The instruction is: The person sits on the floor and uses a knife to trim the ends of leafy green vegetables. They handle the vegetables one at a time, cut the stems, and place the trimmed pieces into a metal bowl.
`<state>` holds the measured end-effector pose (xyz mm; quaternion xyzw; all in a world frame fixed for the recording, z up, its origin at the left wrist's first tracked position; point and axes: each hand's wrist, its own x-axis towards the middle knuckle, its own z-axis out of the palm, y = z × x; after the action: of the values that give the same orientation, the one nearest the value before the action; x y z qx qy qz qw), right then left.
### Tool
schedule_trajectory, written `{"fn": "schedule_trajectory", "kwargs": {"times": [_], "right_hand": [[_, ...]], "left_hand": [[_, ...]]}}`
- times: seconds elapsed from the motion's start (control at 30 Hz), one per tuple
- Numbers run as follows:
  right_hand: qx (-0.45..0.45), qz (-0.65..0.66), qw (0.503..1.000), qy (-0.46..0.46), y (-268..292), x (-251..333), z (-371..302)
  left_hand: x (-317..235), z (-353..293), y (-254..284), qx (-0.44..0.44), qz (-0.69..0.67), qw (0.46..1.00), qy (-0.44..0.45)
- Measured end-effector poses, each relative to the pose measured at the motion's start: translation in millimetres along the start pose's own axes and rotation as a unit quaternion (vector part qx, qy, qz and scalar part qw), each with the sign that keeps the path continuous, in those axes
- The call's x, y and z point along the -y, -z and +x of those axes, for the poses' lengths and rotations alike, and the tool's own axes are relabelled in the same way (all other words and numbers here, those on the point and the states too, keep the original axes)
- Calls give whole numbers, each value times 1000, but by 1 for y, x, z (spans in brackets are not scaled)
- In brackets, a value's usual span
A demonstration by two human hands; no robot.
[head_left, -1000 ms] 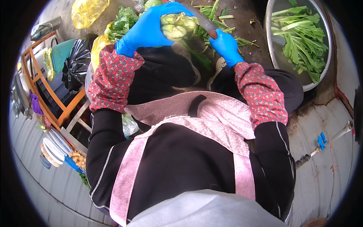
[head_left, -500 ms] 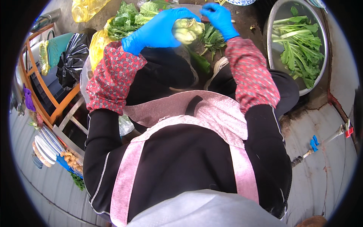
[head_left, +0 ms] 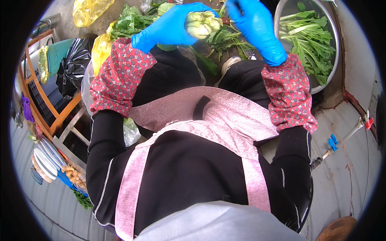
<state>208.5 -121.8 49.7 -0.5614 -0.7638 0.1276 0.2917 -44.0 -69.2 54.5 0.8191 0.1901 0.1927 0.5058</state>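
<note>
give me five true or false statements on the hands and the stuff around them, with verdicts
1. The left hand holds a pale green vegetable. True.
2. The right hand is bare. False: it wears a blue glove.
3. The metal basin on the right holds tomatoes. False: it holds leafy green stalks.
4. A black plastic bag is left of the left hand. True.
5. The apron is green. False: it is pink.

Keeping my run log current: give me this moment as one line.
left hand: holds pale green vegetable | right hand: right of it, grip unclear | right side: leafy greens in metal basin
</note>
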Motion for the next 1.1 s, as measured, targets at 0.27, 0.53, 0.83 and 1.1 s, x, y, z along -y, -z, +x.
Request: {"fn": "schedule_trajectory", "kwargs": {"times": [0.27, 0.53, 0.83, 1.1], "right_hand": [[185, 301, 924, -144, -6, -11, -30], [101, 474, 798, -358, -50, -22, -18], [140, 431, 831, -322, -63, -10, -33], [83, 427, 839, -326, -63, -43, -38]], "left_hand": [[8, 8, -12, -94, -339, 931, 95], [59, 9, -43, -261, -653, 693, 160], [108, 2, -78, -189, -536, 762, 312], [103, -12, -50, -92, -235, 954, 164]]}}
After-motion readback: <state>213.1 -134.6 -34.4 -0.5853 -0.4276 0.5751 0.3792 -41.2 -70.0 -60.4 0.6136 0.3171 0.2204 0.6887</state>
